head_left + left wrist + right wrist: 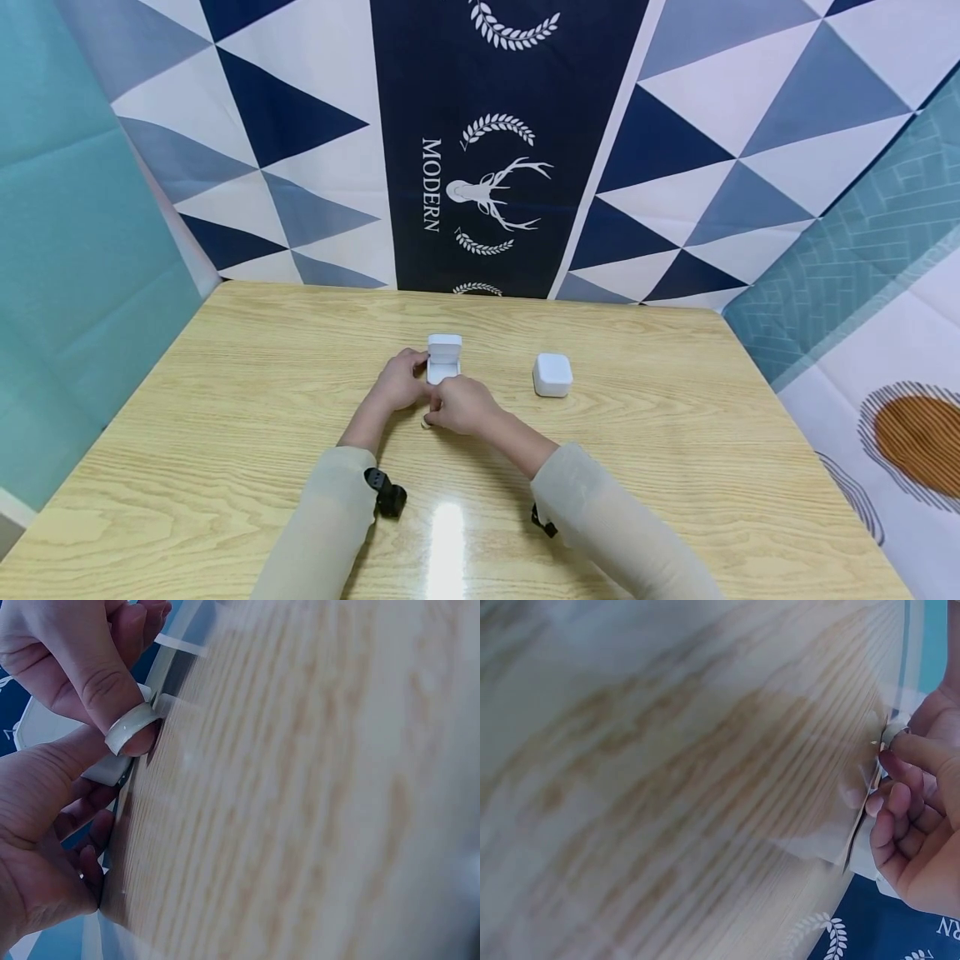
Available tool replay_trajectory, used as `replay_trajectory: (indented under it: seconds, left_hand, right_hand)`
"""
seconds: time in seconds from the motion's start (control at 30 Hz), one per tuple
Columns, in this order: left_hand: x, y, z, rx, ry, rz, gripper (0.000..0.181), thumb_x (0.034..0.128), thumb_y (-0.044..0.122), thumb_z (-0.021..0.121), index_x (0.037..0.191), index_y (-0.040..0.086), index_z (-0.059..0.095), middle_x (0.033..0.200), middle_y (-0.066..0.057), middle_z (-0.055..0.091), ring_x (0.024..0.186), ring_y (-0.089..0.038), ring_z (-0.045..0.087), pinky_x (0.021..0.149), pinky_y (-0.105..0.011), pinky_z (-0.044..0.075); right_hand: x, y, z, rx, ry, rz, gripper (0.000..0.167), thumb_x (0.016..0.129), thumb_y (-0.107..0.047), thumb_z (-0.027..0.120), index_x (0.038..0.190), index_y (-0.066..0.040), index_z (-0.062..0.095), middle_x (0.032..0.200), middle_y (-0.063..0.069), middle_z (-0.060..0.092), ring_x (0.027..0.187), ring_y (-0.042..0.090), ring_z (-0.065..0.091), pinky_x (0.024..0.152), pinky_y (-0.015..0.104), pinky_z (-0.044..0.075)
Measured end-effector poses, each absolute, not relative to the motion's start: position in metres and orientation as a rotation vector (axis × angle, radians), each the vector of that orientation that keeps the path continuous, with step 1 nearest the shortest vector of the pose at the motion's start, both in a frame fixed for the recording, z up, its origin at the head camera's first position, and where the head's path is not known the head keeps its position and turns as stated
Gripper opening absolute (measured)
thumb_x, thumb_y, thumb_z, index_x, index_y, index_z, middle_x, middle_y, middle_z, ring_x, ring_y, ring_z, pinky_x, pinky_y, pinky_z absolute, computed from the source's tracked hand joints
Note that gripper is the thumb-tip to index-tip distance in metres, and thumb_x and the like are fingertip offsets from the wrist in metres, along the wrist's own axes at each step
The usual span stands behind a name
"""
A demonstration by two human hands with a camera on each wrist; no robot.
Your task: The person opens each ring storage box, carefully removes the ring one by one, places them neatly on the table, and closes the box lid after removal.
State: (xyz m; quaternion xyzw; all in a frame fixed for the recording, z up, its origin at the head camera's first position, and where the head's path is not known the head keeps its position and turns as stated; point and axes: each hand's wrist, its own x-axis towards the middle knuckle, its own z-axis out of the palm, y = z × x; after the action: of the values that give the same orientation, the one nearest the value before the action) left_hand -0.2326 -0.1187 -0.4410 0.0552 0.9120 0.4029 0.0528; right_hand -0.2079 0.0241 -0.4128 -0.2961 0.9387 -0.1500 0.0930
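Note:
A small white box [443, 369] stands on the table with its lid raised. My left hand [397, 383] curls around the box's left side, thumb near the front and fingers toward the back. In front of the box, my right hand [467, 406] holds a pale ring [426, 423] at its fingertips. The left wrist view gives the ring [132, 729] at the tip of a digit of the right hand [82, 660], above the left hand [45, 832]. In the right wrist view the ring [893, 734] is partly hidden by the right hand [922, 825].
A second white box [552, 375], closed, stands to the right of the hands on the wooden table [262, 358]. Behind the table's back edge hangs a patterned cloth [510, 167]. Light glares off the tabletop near the front.

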Motion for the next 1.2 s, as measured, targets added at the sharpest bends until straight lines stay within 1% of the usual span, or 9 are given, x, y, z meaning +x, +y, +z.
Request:
replay_trajectory:
  seconds: [0.27,0.43,0.7,0.97,1.1,1.2]
  left_hand:
    - [-0.2321,-0.1186,-0.4395,0.15,2.755,1.24,0.069,0.0768,0.021,0.077,0.136,0.003,0.047,0.13,-0.016,0.052,0.125,-0.033,0.047,0.107,-0.044,0.035]
    - [-0.2322,-0.1187,-0.4383,0.144,2.75,1.237,0.069,0.0772,0.019,0.077,0.136,0.002,0.046,0.132,-0.016,0.051,0.126,-0.033,0.046,0.108,-0.044,0.034]
    - [-0.2322,-0.1193,-0.4387,0.161,2.757,1.232,0.068,0.0779,0.019,0.076,0.136,0.002,0.046,0.132,-0.017,0.051,0.126,-0.034,0.046,0.107,-0.045,0.035]
    - [-0.2318,-0.1194,-0.4389,0.166,2.769,1.215,0.067,0.0785,0.02,0.075,0.137,0.003,0.046,0.132,-0.018,0.051,0.126,-0.034,0.046,0.106,-0.045,0.036]
    - [-0.2313,-0.1194,-0.4379,0.164,2.769,1.211,0.067,0.0785,0.02,0.075,0.136,0.002,0.047,0.133,-0.018,0.051,0.126,-0.034,0.046,0.106,-0.045,0.036]
    - [-0.2311,-0.1194,-0.4372,0.162,2.765,1.212,0.068,0.0782,0.02,0.076,0.137,0.003,0.046,0.133,-0.018,0.05,0.126,-0.034,0.046,0.107,-0.045,0.035]
  right_hand:
    - [-0.2066,0.0241,-0.4122,-0.891,2.769,-0.489,0.014,0.083,-0.02,0.07,0.071,-0.012,0.073,0.066,-0.005,0.068,0.054,0.004,0.047,0.052,0.018,0.038]
    - [-0.2067,0.0242,-0.4124,-0.907,2.759,-0.507,0.014,0.083,-0.018,0.07,0.071,-0.011,0.073,0.066,-0.004,0.068,0.052,0.004,0.046,0.051,0.018,0.037]
    - [-0.2064,0.0233,-0.4118,-0.885,2.773,-0.487,0.015,0.081,-0.024,0.072,0.07,-0.015,0.072,0.063,-0.006,0.066,0.053,0.005,0.046,0.051,0.018,0.038]
    - [-0.2072,0.0213,-0.4114,-0.831,2.793,-0.483,0.024,0.079,-0.029,0.074,0.06,-0.016,0.069,0.055,-0.01,0.061,0.049,0.004,0.045,0.05,0.019,0.036]
    - [-0.2068,0.0205,-0.411,-0.826,2.799,-0.473,0.025,0.079,-0.03,0.075,0.059,-0.016,0.068,0.055,-0.009,0.061,0.048,0.004,0.044,0.049,0.018,0.036]
    - [-0.2061,0.02,-0.4105,-0.827,2.801,-0.464,0.022,0.08,-0.027,0.074,0.062,-0.015,0.069,0.056,-0.008,0.061,0.049,0.004,0.044,0.049,0.019,0.035]
